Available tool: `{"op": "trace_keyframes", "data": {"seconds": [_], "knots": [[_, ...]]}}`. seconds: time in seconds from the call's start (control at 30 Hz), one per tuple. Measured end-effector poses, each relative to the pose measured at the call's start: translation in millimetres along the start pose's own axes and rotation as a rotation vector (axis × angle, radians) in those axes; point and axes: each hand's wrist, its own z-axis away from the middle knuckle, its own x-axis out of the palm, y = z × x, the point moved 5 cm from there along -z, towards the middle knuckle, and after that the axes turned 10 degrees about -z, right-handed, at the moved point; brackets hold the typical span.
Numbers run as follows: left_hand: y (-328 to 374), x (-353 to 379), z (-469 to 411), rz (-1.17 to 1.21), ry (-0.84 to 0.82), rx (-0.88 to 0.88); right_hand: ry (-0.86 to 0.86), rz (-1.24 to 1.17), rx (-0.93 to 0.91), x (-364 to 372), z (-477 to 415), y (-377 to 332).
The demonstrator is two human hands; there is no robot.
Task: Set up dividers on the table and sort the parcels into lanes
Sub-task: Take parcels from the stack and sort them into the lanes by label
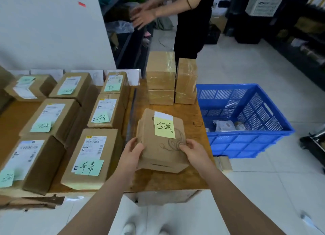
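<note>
A brown cardboard parcel point(158, 146) with a yellow sticky note and a drawn headset lies in the rightmost lane of the wooden table point(191, 115). My left hand point(131, 153) grips its near left edge and my right hand point(195, 151) grips its near right edge. A thin upright divider point(131, 115) runs along the parcel's left side. Left of the divider, parcels with green notes point(91, 157) lie in rows. Taped boxes point(161, 78) are stacked at the far end of the right lane.
A blue plastic crate point(246, 134) with a few small packets stands on the floor right of the table. Another person in black point(191, 23) stands beyond the table, hands held out toward dark shelves. More shelving lines the right wall. White cards stand along the table's back edge.
</note>
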Motion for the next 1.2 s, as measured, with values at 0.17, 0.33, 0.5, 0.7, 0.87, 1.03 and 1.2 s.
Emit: {"op": "trace_keyframes", "data": {"seconds": [0.17, 0.33, 0.5, 0.7, 0.87, 1.03, 1.2], "knots": [[14.7, -19.2, 14.1, 0.097, 0.122, 0.058, 0.009, -0.050, -0.170, 11.8, 4.8, -46.4], [36.8, -57.3, 31.8, 0.052, 0.291, 0.132, -0.051, -0.132, -0.295, 49.9, 13.3, -91.4], [49.5, -108.6, 44.4, -0.017, 0.391, 0.254, -0.128, -0.138, -0.301, 105.2, 15.5, -119.2], [43.3, -196.1, 60.1, -0.054, 0.527, 0.322, -0.202, -0.081, -0.352, 192.5, 22.2, -139.1], [25.0, -282.1, 53.0, -0.101, 0.546, 0.286, -0.259, -0.051, -0.359, 282.4, 36.3, -149.1], [16.3, -364.1, 40.9, -0.145, 0.498, 0.272, -0.245, -0.026, -0.345, 360.8, 46.0, -149.0], [24.6, -418.3, 22.6, -0.217, 0.427, 0.289, -0.199, -0.065, -0.332, 412.9, 48.6, -147.8]]}}
